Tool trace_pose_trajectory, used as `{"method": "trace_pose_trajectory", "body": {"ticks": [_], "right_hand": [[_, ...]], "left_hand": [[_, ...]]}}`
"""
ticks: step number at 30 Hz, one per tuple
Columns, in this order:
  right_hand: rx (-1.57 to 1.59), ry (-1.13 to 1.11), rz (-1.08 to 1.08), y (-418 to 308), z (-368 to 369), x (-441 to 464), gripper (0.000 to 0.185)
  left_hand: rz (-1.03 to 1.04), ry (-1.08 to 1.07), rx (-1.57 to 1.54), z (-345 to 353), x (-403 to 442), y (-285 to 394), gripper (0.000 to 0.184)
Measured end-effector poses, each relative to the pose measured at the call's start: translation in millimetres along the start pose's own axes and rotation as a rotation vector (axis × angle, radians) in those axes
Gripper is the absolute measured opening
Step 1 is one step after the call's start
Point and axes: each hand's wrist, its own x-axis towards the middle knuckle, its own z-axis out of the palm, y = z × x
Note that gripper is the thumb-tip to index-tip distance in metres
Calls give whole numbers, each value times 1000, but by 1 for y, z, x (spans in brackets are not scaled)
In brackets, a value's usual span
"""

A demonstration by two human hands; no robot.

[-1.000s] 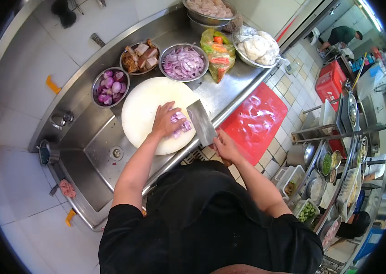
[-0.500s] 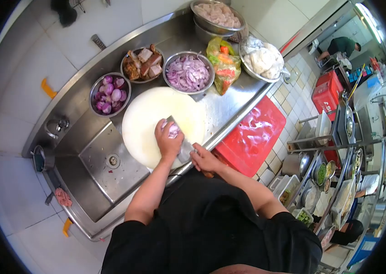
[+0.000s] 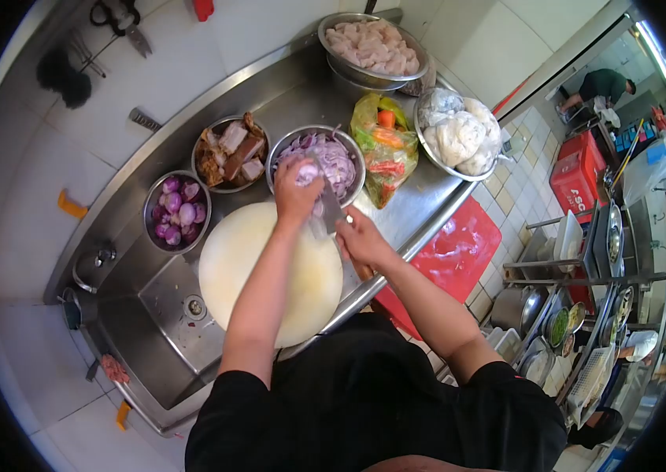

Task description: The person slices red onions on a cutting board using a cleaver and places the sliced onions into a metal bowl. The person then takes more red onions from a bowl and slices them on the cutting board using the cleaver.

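Observation:
My right hand [image 3: 360, 237] grips the handle of a cleaver [image 3: 333, 206], its broad blade tilted over the near rim of a steel bowl. Sliced purple onion [image 3: 333, 153] fills that bowl. My left hand [image 3: 298, 190] is curled beside the blade, holding onion slices against it at the bowl's edge; its fingertips are partly hidden. Below both hands lies the round white cutting board [image 3: 270, 275], bare apart from wet yellowish marks. To the left stands a bowl of whole peeled purple onions [image 3: 179, 211].
A bowl of browned meat chunks [image 3: 231, 153], a bag of peppers and carrots [image 3: 384, 145], a bowl of bagged white food [image 3: 463, 138] and a bowl of pale raw meat [image 3: 372, 47] line the counter. The sink [image 3: 168, 315] lies left. Another person [image 3: 602, 85] bends in the background.
Both hands have moved away from my body, off the cutting board to the sliced-onion bowl, carrying the cleaver and onion slices. The view has shifted somewhat.

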Motion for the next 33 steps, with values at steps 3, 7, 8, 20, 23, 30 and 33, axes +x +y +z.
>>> {"method": "trace_pose_trajectory", "body": {"ticks": [3,7,8,20,23,30,33], "right_hand": [[-35,132,2,-16,-32,29,18],[-62,181,32,-26,-73,27,18],[-65,198,40,-24,-77,25,18],[28,187,16,-33,-75,1,15],[-10,286,33,-40,-79,-32,12],[-27,341,-1,-15,-87,-103,11],[-11,358,9,9,-74,-123,14]], "left_hand": [[-86,-278,-37,18,60,-38,50],[-35,-310,284,24,72,-38,46],[7,-207,162,30,69,-22,47],[81,-141,408,67,55,-1,76],[54,-112,577,24,49,5,78],[-191,384,10,-112,32,-68,47],[-311,499,611,-206,18,-145,63]]}}
